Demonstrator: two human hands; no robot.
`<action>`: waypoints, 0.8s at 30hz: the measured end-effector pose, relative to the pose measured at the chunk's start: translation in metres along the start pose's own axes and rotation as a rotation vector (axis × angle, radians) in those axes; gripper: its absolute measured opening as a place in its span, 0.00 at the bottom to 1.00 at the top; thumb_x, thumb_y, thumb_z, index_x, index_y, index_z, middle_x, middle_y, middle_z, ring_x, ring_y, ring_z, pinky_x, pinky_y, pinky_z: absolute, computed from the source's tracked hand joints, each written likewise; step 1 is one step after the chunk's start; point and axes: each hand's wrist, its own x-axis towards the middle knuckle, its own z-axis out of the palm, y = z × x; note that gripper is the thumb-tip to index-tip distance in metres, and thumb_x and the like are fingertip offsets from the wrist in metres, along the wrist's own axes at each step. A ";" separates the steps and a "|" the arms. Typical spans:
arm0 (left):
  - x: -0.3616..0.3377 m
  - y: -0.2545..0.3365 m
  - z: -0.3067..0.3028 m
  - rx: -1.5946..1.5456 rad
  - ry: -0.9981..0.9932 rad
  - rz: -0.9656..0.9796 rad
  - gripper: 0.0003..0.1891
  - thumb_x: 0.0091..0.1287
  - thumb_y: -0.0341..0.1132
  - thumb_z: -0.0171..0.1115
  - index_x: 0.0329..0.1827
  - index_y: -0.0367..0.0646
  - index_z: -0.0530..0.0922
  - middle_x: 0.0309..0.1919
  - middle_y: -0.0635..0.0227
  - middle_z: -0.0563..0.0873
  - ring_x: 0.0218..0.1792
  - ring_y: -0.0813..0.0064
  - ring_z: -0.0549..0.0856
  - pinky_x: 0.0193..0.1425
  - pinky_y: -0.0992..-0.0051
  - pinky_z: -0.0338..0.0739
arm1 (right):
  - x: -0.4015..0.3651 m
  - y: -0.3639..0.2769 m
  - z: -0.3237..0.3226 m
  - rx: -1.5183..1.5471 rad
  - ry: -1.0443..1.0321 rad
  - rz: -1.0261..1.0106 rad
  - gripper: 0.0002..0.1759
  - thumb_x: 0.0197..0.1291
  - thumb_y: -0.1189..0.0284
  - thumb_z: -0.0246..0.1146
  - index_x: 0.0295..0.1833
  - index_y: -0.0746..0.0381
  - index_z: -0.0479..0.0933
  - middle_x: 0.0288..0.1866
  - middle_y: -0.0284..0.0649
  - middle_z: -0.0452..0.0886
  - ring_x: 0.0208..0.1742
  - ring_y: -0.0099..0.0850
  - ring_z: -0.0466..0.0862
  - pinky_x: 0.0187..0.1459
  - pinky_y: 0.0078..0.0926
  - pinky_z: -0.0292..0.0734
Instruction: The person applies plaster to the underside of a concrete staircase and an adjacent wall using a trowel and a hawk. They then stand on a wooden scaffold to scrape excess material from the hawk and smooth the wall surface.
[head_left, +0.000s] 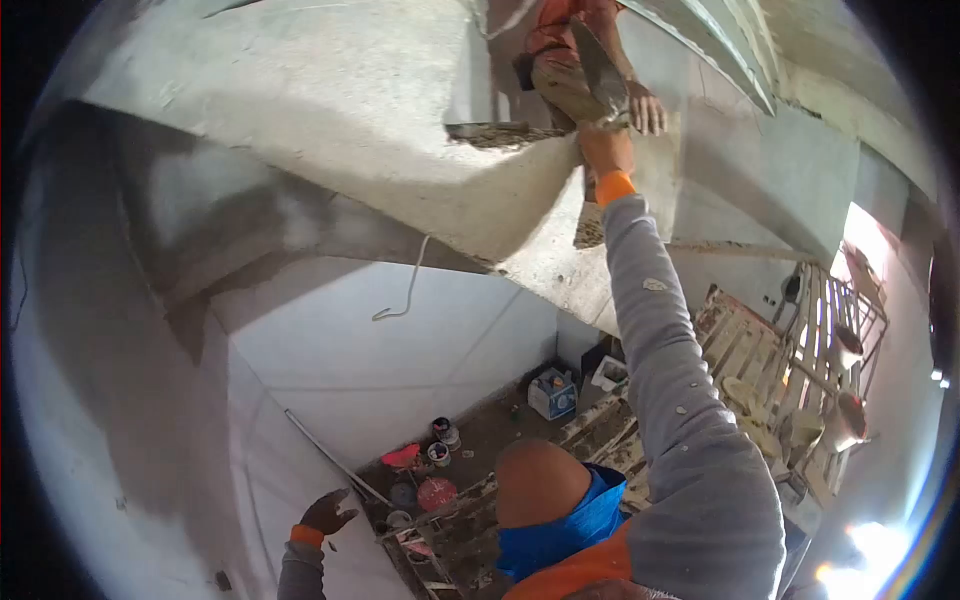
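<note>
My right hand [608, 152], its arm stretched up in a grey sleeve with an orange cuff, is closed around the handle of a trowel [598, 70]. The pointed metal blade angles upward. Right at the hand is the stepped edge of a pale concrete stair [400, 110], with rough, bare patches in its notches. Low on the left, my left hand [330, 512] hangs in the air near the white wall [390, 320], fingers apart and holding nothing.
Another person [568, 60] is on the stair above, a hand beside the trowel. A bent metal rod [410, 285] hangs from the stair's underside. Far below are buckets [437, 494] and a blue-and-white box [552, 393]. Wooden slats [740, 340] stand at right.
</note>
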 end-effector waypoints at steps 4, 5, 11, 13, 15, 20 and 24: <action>0.040 0.034 -0.050 -0.048 0.122 0.007 0.35 0.65 0.49 0.66 0.69 0.37 0.68 0.64 0.49 0.76 0.57 0.55 0.82 0.63 0.63 0.75 | 0.003 0.007 0.011 -0.017 0.050 -0.059 0.33 0.50 0.47 0.61 0.47 0.67 0.83 0.49 0.57 0.84 0.55 0.51 0.83 0.55 0.42 0.78; 0.050 0.045 -0.070 -0.063 0.179 0.062 0.34 0.66 0.46 0.66 0.70 0.36 0.67 0.64 0.49 0.76 0.57 0.55 0.82 0.63 0.64 0.75 | -0.002 0.004 0.009 -0.016 0.046 -0.021 0.33 0.50 0.47 0.61 0.46 0.67 0.84 0.49 0.57 0.84 0.54 0.51 0.83 0.54 0.42 0.78; 0.115 0.213 -0.208 -0.196 0.416 0.244 0.31 0.69 0.37 0.62 0.72 0.35 0.64 0.66 0.53 0.74 0.62 0.60 0.77 0.64 0.63 0.73 | 0.002 0.009 0.016 0.055 -0.005 0.026 0.31 0.49 0.43 0.64 0.40 0.62 0.85 0.42 0.51 0.86 0.45 0.48 0.86 0.47 0.41 0.81; 0.140 0.249 -0.243 -0.380 0.546 0.405 0.31 0.71 0.41 0.60 0.73 0.35 0.62 0.67 0.56 0.72 0.65 0.63 0.74 0.66 0.64 0.71 | 0.000 0.003 0.009 -0.046 -0.009 0.048 0.27 0.53 0.46 0.62 0.37 0.61 0.85 0.35 0.48 0.86 0.39 0.46 0.87 0.41 0.40 0.83; 0.167 0.267 -0.267 -0.625 0.663 0.381 0.31 0.73 0.50 0.51 0.72 0.37 0.64 0.67 0.57 0.71 0.67 0.62 0.69 0.72 0.61 0.62 | 0.004 0.010 0.022 -0.028 0.016 -0.042 0.24 0.56 0.49 0.61 0.30 0.60 0.84 0.29 0.49 0.85 0.32 0.47 0.86 0.35 0.42 0.81; 0.181 0.339 -0.271 -0.813 0.716 0.472 0.47 0.67 0.71 0.43 0.75 0.37 0.57 0.73 0.58 0.61 0.73 0.59 0.59 0.79 0.58 0.47 | -0.007 -0.003 0.011 0.169 0.067 0.011 0.13 0.44 0.61 0.67 0.29 0.60 0.81 0.28 0.46 0.81 0.31 0.46 0.84 0.34 0.43 0.77; 0.168 0.342 -0.268 -0.923 0.563 0.500 0.55 0.60 0.79 0.38 0.80 0.46 0.46 0.78 0.63 0.52 0.76 0.57 0.54 0.81 0.56 0.42 | -0.006 -0.008 0.008 0.169 -0.002 0.059 0.15 0.43 0.62 0.69 0.33 0.61 0.80 0.35 0.43 0.80 0.38 0.42 0.83 0.39 0.41 0.76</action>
